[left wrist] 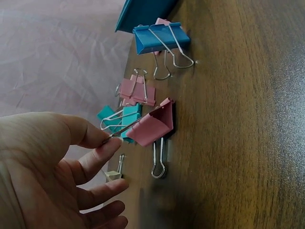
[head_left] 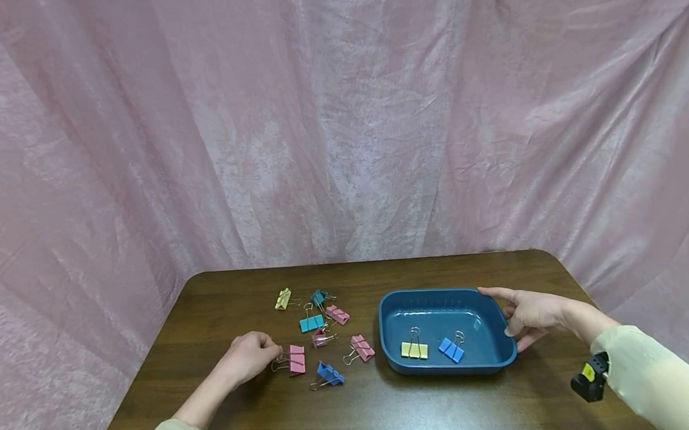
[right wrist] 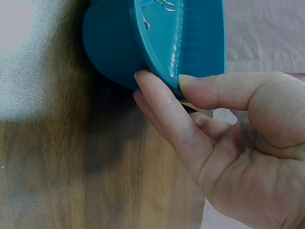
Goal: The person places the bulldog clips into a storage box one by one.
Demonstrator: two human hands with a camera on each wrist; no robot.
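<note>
"Pink binder clip [left wrist: 151, 128]: where is it?"

"Over the table's [head_left: 353, 413] left part (whether it touches the wood, I can't tell), near a blue clip [head_left: 331, 373]. The left hand [head_left: 250, 357] pinches one wire handle [left wrist: 127, 127] of it."

"And the right hand [head_left: 536, 315]?"

"Gripping the end of the blue tray [head_left: 443, 367], thumb at the rim. Inside lie a yellow clip [head_left: 414, 350] and a second blue clip [head_left: 452, 350]."

"What could go wrong?"

"Held by thin wire alone, the pink one could swivel and slip, I'd say. Its loose handle [left wrist: 164, 169] might snag a neighbour if dragged low. A hard tug on the tray could jostle its contents."
</note>
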